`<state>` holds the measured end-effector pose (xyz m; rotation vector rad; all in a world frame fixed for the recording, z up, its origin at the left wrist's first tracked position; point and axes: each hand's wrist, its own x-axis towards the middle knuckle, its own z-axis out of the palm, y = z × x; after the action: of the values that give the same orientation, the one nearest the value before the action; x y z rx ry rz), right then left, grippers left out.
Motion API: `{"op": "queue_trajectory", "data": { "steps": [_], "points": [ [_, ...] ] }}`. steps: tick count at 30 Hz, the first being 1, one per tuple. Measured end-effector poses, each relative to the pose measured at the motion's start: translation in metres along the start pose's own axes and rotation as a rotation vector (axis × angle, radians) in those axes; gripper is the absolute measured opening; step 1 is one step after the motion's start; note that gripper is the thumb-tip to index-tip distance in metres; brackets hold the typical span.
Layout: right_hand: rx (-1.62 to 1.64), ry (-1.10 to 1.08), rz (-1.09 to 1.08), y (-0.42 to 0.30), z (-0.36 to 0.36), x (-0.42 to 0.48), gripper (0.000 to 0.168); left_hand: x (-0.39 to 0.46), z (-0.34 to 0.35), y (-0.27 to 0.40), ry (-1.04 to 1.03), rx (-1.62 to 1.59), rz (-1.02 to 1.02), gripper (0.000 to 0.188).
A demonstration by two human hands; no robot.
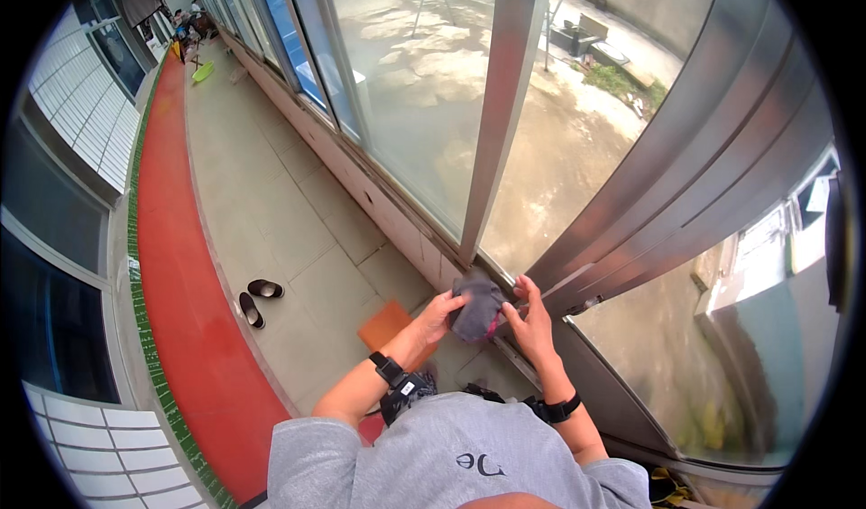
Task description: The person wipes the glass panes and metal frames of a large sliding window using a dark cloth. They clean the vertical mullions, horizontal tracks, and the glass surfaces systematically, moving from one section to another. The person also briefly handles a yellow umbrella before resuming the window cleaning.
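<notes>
A dark grey bundled cloth (pixel 475 309) with a pink edge is held up in front of my body, near the sill of the sliding windows. My left hand (pixel 440 314) grips its left side, the thumb lying over the fabric. At the right side of the cloth is my right hand (pixel 531 316), its thumb and fingers at the pinkish edge and some fingertips raised; it appears to pinch that edge. The underside of the cloth is hidden. Both wrists wear black straps.
An aluminium window frame (pixel 500 103) rises directly ahead, beside a metal door frame (pixel 649 191) on the right. An orange-brown block or stool (pixel 384 325) stands by my left forearm. Dark shoes (pixel 265 288) lie on the tiled floor (pixel 304 238), near a red floor strip (pixel 183 272). A green basin (pixel 203 71) is farther off.
</notes>
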<state>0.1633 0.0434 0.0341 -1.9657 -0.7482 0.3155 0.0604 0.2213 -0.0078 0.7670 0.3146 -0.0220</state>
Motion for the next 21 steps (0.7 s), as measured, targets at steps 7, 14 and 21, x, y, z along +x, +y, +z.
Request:
{"op": "queue_trajectory", "data": {
  "steps": [7, 14, 21],
  "points": [
    [0.426, -0.016, 0.305, 0.059, -0.04, -0.057, 0.05, 0.005, 0.064, 0.225, 0.197, 0.198, 0.881, 0.036],
    [0.416, -0.029, 0.446, 0.078, -0.031, -0.098, 0.043, 0.092, 0.16, 0.358, 0.295, 1.319, 1.932, 0.065],
    [0.421, -0.031, 0.52, 0.103, -0.031, -0.119, 0.039, 0.124, 0.119, 0.288, 0.418, 1.544, 1.771, 0.06]
  ]
}}
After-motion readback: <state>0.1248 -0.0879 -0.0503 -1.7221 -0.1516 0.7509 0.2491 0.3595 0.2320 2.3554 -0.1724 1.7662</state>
